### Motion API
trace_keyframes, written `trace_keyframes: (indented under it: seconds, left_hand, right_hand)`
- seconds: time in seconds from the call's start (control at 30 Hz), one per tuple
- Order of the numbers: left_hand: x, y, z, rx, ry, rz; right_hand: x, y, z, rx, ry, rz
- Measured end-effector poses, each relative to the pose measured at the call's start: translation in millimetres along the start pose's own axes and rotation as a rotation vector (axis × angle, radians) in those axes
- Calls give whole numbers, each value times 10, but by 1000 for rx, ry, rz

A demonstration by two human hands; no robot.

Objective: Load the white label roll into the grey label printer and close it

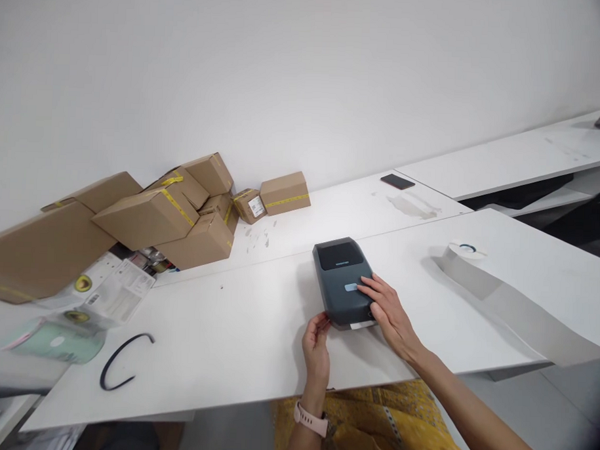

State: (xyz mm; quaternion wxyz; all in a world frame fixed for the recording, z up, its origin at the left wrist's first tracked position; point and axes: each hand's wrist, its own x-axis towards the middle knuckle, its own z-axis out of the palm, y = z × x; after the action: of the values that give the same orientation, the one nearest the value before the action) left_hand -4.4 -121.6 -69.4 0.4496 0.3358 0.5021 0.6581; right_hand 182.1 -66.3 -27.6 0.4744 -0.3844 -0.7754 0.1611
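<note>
Presently on the white desk [237,328]: one dark device, two hands, assorted containers

Device [339,295], one: dark blue-grey casing, right of frame centre, lying on the desk; dark window [339,255] on top, light-blue button [351,287] below it, white slip [363,325] showing at the near edge. Interior out of sight.

Left hand [317,347]: fingertips gathered at the device's near left corner; whether they grip cannot be told. Pale pink band [310,419] at the wrist.

Right hand [389,313]: fingers extended and slightly apart, laid over the device's right side, tips near the button.

Cartons, brown, several: heaped at left, several with yellow tape; contents hidden. Front carton [201,241] at the foot of the heap; small carton [251,205] with white label, beside long carton [286,193], upper centre. Small mixed goods [154,259] beside the heap, too jumbled to name.

Clear packaging [103,297], left: avocado pictures and printed white panels; contents unclear.

Mint-green pouch [60,341], lower left: pinkish edge; contents not visible.

Open shelf [557,198], right edge: black material inside, unidentified.

Loose pieces: black curved band [104,370], lower left; phone [397,182], upper right; paper roll [467,249], right, its pale strip [504,307] running toward the right edge of the frame.
</note>
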Motion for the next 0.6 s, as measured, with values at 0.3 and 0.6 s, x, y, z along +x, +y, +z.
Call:
trace_keyframes:
  seconds: [0.3,0.6]
  left_hand:
    - [2,-23,-16,16,-21,11]
    - [10,-37,-3,71,-14,40]
  right_hand:
    - [117,-109,-11,-285,-25,-26]
    - [184,-242,79,-391,46,-22]
